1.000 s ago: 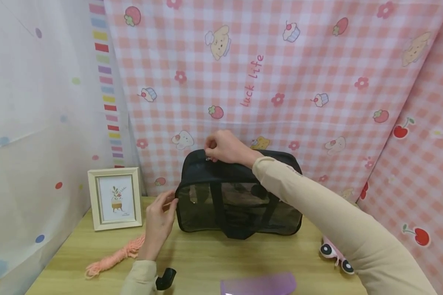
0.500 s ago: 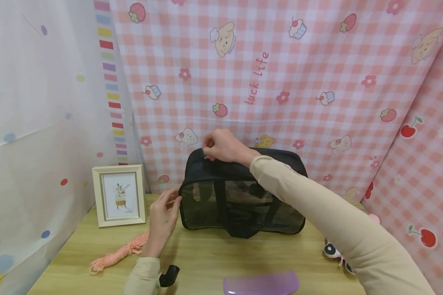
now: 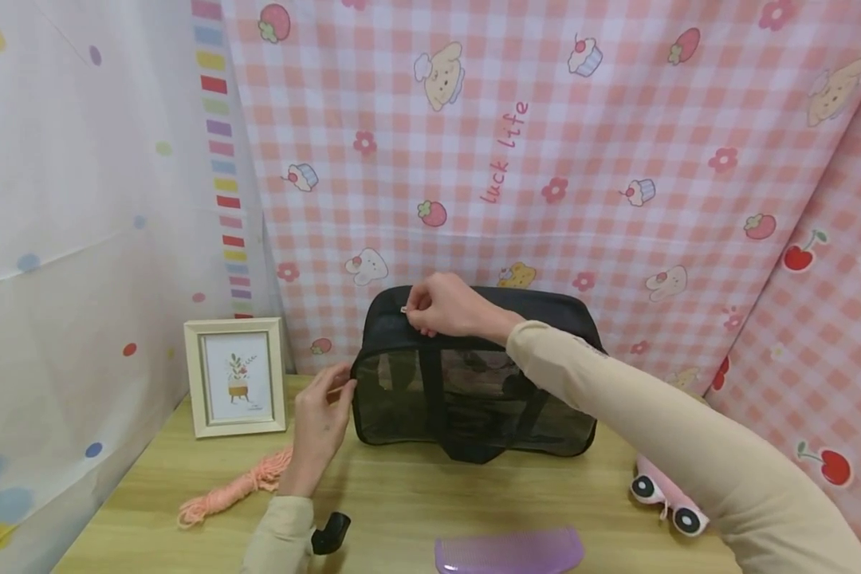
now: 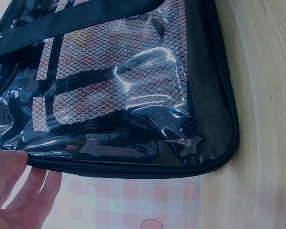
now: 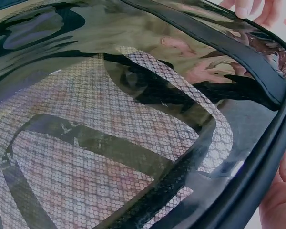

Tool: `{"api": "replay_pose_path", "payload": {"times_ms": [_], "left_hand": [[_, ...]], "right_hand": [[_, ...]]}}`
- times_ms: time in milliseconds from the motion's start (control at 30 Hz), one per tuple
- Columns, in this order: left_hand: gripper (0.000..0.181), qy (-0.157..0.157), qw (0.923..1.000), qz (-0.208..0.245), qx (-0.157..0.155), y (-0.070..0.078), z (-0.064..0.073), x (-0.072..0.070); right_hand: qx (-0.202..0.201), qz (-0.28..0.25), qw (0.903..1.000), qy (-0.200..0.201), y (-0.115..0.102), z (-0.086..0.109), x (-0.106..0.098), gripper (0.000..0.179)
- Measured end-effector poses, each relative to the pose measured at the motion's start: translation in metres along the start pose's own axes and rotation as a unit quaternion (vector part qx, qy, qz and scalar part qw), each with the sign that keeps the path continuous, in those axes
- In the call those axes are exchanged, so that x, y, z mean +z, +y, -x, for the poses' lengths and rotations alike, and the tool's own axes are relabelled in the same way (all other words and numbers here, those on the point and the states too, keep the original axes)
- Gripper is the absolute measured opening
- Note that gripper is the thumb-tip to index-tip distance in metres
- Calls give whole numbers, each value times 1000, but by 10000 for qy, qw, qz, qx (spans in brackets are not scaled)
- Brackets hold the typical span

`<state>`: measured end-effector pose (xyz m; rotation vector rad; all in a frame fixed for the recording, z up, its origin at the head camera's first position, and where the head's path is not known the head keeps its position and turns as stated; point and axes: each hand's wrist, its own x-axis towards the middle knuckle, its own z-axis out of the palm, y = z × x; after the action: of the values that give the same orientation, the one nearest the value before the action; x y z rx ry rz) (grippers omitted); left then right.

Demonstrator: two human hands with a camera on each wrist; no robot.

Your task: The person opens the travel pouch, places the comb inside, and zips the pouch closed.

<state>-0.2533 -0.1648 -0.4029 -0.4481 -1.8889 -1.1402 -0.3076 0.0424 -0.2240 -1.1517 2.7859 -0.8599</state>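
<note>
A black see-through bag [image 3: 395, 399] with dark handles stands upright at the back of the table. My left hand [image 3: 321, 422] pinches its left edge, thumb on the front and fingers behind; the thumb [image 4: 7, 160] shows well in the left wrist view. My right hand [image 3: 448, 307] is over the bag's top left part, fingers curled. A small metal zipper pull [image 3: 404, 309] sticks out at its fingertips, pinched there. In the right wrist view the clear front panel [image 5: 119, 143] fills most of the picture, and part of my right hand [image 5: 281, 195] shows past the bag's edge.
Left of the bag stands a cream picture frame [image 3: 195, 383], with a peach yarn hank [image 3: 233, 493] before it. A black elbow-shaped piece [image 3: 332, 532] and a purple comb [image 3: 509, 552] lie near the front. A pink wheeled toy [image 3: 667, 494] sits by my right sleeve.
My right hand has shifted right and a little lower along the bag's top; the zipper pull now shows left of the fingertips. My left hand stays on the bag's edge. The head view has shifted slightly.
</note>
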Motion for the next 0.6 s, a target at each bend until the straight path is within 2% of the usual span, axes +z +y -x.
{"api": "replay_pose_path", "payload": {"times_ms": [100,267,400,600], "left_hand": [[20,-36,10000,-33,-48,1,0,-1],[20,-85,9999,-89,-121,3,-1,-1],[20,-101,9998,-133,-135,3,-1,-1],[21,-76,9998,-135,-87,2,0,-1]], "right_hand": [[0,22,10000,-69,0,5,0,15],[-154,-54,9998,60,1,19,-4,15],[-306,-144,9985,423,5,39,-8,14],[-531,143,9916,1173,21,74,-9,11]]}}
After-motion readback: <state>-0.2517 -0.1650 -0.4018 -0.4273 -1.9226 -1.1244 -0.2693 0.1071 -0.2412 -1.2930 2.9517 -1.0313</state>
